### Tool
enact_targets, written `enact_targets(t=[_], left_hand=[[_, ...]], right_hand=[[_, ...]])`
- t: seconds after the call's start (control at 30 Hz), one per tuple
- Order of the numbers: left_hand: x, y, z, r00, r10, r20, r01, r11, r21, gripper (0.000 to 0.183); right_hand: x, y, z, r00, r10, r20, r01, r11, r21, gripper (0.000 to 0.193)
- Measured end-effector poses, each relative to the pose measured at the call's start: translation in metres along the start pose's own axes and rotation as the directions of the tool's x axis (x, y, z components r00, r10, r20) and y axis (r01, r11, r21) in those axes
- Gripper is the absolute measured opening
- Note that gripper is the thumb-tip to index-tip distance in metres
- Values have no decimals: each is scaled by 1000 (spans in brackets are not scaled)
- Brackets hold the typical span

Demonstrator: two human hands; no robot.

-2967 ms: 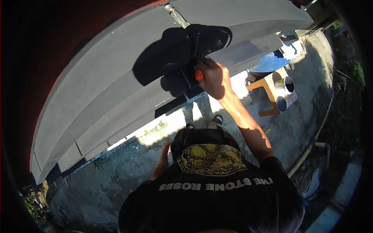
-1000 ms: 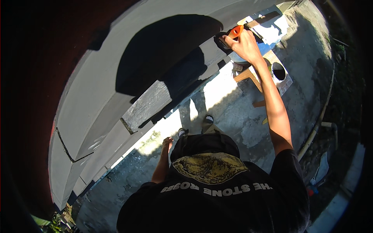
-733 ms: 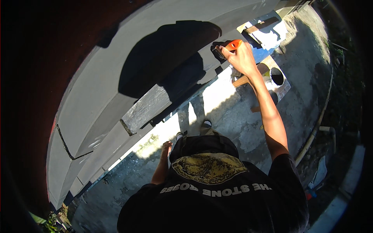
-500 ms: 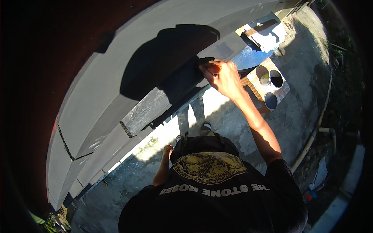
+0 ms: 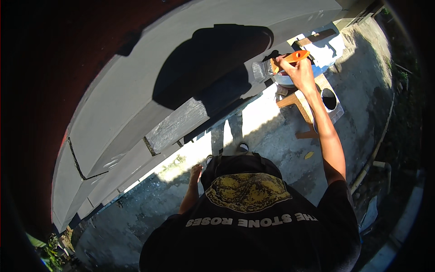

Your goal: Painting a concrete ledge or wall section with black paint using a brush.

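My right hand (image 5: 300, 75) is closed around the orange handle of a wide paintbrush (image 5: 296, 56). The brush's grey, paint-coated bristles rest against the lower band of the grey wall (image 5: 180, 122), just right of the dark shadow of my head. Parts of that band look wet and shiny. My left hand (image 5: 195, 171) hangs low beside my body, away from the wall, too small in view to make out its fingers. Past my right wrist stands a round container (image 5: 329, 99) with a dark inside, on a brown stool (image 5: 292, 100) partly hidden by my forearm.
Beyond the brush, a white sheet (image 5: 324, 50) with a brown strip of wood (image 5: 316, 37) lies by the wall. Concrete floor (image 5: 281, 149) stretches below, with a yellow leaf (image 5: 309, 155) on it. A pale pipe (image 5: 372, 156) runs along the right side.
My right hand has moved right along the wall with the paintbrush, whose handle and bristles now show. The view has shifted slightly. My left hand still hangs low.
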State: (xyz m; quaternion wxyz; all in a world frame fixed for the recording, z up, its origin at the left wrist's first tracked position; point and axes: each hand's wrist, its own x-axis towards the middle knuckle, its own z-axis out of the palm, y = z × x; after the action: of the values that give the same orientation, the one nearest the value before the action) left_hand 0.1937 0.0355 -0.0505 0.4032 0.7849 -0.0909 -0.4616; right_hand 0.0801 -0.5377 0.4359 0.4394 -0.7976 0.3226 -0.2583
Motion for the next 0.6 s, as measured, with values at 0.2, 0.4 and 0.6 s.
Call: enact_targets(t=[0.2, 0.4, 0.6], left_hand=[[-23, -14, 10, 999, 31, -44, -27, 996, 87, 23], [-31, -20, 13, 994, 52, -91, -36, 985, 168, 23], [-55, -30, 17, 990, 101, -98, -67, 950, 304, 23]], right_hand=[[34, 4, -48, 909, -414, -48, 311, 750, -584, 24], [-29, -24, 51, 863, -457, 218, 484, 620, -618, 22], [-69, -73, 102, 855, -465, 231, 454, 885, 100, 21]])
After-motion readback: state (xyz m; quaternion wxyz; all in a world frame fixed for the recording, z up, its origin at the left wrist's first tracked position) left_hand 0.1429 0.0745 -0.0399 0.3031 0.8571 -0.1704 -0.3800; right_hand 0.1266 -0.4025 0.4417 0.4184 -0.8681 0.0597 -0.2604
